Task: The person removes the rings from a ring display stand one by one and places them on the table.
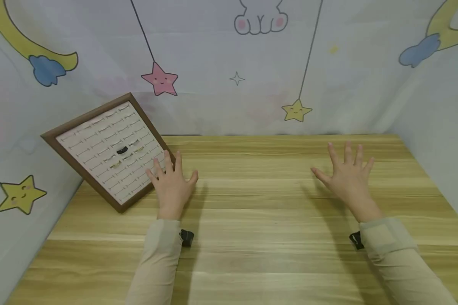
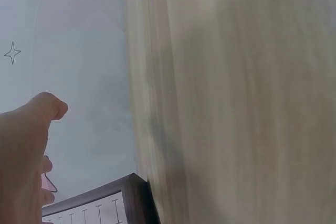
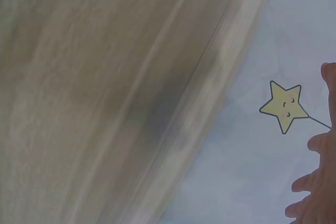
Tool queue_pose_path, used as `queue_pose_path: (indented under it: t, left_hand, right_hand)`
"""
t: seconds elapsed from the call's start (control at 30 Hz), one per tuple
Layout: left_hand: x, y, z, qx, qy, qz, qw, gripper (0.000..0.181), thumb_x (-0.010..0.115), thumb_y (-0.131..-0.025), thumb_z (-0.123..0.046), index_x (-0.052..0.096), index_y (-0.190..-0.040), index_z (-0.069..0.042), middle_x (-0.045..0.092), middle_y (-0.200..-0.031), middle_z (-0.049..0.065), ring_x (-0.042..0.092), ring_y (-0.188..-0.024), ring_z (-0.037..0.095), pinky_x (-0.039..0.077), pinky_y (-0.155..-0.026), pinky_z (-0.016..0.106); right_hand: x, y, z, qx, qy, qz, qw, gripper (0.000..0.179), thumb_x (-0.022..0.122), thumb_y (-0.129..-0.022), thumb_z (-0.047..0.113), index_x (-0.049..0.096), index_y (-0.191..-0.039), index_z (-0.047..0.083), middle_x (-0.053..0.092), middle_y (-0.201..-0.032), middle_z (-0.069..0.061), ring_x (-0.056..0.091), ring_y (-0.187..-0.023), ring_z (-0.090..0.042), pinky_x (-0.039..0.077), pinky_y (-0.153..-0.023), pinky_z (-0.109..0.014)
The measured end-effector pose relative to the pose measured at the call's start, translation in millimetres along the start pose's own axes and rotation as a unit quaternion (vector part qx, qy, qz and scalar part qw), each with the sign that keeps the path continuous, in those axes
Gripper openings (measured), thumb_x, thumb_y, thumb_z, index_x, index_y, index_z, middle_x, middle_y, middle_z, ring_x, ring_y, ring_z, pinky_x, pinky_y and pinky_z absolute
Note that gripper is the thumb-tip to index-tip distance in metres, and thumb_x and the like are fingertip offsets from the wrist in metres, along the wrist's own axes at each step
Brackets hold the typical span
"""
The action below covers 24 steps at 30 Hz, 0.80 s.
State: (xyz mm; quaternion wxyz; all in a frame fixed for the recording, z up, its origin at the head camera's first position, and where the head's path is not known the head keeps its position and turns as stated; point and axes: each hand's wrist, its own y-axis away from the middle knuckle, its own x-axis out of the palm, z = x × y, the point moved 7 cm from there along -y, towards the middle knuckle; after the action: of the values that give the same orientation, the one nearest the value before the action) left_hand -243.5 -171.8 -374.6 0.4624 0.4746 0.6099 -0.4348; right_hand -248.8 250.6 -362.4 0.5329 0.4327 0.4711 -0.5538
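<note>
My left hand is held over the table with its fingers spread and nothing in it. In the head view it overlaps the lower right edge of a brown-framed display board. The board leans at the left with a white panel marked by rows of short slots. Near its middle sit a black ring-like piece and several small gold and silver ones. My right hand, fingers also spread, is over the right part of the table and holds nothing. A corner of the board's frame shows below the left hand in the left wrist view.
The wood-grain table runs back to a pale cloth wall printed with stars, moons and clouds. More cloth closes off the left and right sides. A black strap piece shows at the left cuff, another at the right.
</note>
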Motion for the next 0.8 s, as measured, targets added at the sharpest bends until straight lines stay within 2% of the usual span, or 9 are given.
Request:
queue_pose_path:
  t: [0.13,0.23,0.33,0.4,0.47,0.57,0.6,0.67,0.8]
  left_hand:
    - [-4.7,0.2,0.6,0.003,0.0,-0.004,1.0,0.079,0.044,-0.095,-0.055,0.011,-0.155,-0.017,0.005,-0.161,0.017,0.003,-0.145,0.048,0.003,-0.115,0.066]
    - [-10.8,0.6,2.3,0.006,-0.002,-0.021,0.9998,0.076,0.044,-0.095,-0.053,0.013,-0.155,-0.016,0.009,-0.161,0.017,0.007,-0.145,0.047,0.005,-0.116,0.064]
    - [-21.5,2.9,4.2,0.014,0.008,-0.057,0.9983,0.07,0.045,-0.097,-0.046,0.019,-0.153,-0.014,0.019,-0.158,0.019,0.017,-0.144,0.046,0.013,-0.116,0.063]
    - [-31.4,5.3,5.4,0.023,0.037,-0.094,0.9946,0.062,0.047,-0.098,-0.038,0.027,-0.151,-0.011,0.03,-0.154,0.021,0.026,-0.14,0.045,0.019,-0.115,0.061]
    - [-42.8,8.4,7.3,0.033,0.068,-0.136,0.9878,0.055,0.049,-0.098,-0.028,0.034,-0.147,-0.007,0.04,-0.147,0.022,0.037,-0.134,0.043,0.027,-0.113,0.058]
    - [-59.6,13.5,15.2,0.037,0.111,-0.199,0.9731,0.046,0.051,-0.097,-0.017,0.043,-0.141,-0.004,0.052,-0.136,0.021,0.05,-0.121,0.042,0.041,-0.102,0.054]
    - [-64.8,14.9,19.1,0.035,0.117,-0.217,0.9685,0.045,0.051,-0.097,-0.016,0.045,-0.139,-0.004,0.054,-0.133,0.021,0.054,-0.114,0.041,0.046,-0.095,0.051]
    - [-74.3,17.8,29.3,0.024,0.13,-0.248,0.9597,0.042,0.052,-0.096,-0.014,0.048,-0.137,-0.004,0.058,-0.129,0.021,0.058,-0.105,0.041,0.051,-0.081,0.049]
    - [-90.0,23.2,55.6,-0.017,0.148,-0.288,0.9458,0.039,0.053,-0.095,-0.013,0.052,-0.133,-0.006,0.061,-0.126,0.019,0.061,-0.101,0.04,0.051,-0.067,0.05]
  right_hand:
    - [0,-0.9,3,-0.003,-0.006,0.001,1.0,0.091,0.032,-0.089,0.074,0.004,-0.155,0.018,-0.007,-0.155,-0.033,-0.014,-0.14,-0.055,-0.009,-0.104,-0.076]
    - [1,-1.9,6,-0.008,-0.008,-0.002,0.9999,0.091,0.032,-0.09,0.073,0.004,-0.155,0.016,-0.004,-0.154,-0.034,-0.011,-0.14,-0.057,-0.006,-0.105,-0.077]
    - [1,-2.6,10,-0.016,-0.009,-0.009,0.9998,0.09,0.032,-0.091,0.071,0.007,-0.155,0.013,0.003,-0.153,-0.036,-0.004,-0.14,-0.058,0.0,-0.107,-0.076]
    - [0,-3.4,14,-0.024,-0.016,-0.018,0.9994,0.088,0.034,-0.092,0.069,0.011,-0.154,0.01,0.008,-0.152,-0.037,0.002,-0.14,-0.058,0.004,-0.108,-0.075]
    - [-1,-4.1,18,-0.031,-0.024,-0.029,0.9988,0.086,0.035,-0.093,0.066,0.016,-0.152,0.007,0.014,-0.149,-0.039,0.008,-0.138,-0.058,0.009,-0.108,-0.073]
    - [-3,-5.4,25,-0.04,-0.051,-0.036,0.9972,0.081,0.037,-0.095,0.061,0.021,-0.15,0.002,0.02,-0.146,-0.04,0.016,-0.135,-0.059,0.015,-0.109,-0.07]
    - [-3,-5.5,27,-0.041,-0.064,-0.037,0.9964,0.08,0.038,-0.096,0.059,0.022,-0.149,0.001,0.022,-0.145,-0.04,0.019,-0.134,-0.058,0.018,-0.108,-0.07]
    - [-4,-6.0,31,-0.04,-0.091,-0.029,0.9946,0.078,0.039,-0.097,0.055,0.022,-0.149,-0.001,0.025,-0.144,-0.041,0.023,-0.132,-0.059,0.023,-0.107,-0.069]
    - [-4,-6.0,39,-0.032,-0.135,-0.007,0.9903,0.076,0.041,-0.098,0.051,0.023,-0.149,-0.002,0.03,-0.143,-0.039,0.029,-0.13,-0.056,0.031,-0.102,-0.069]
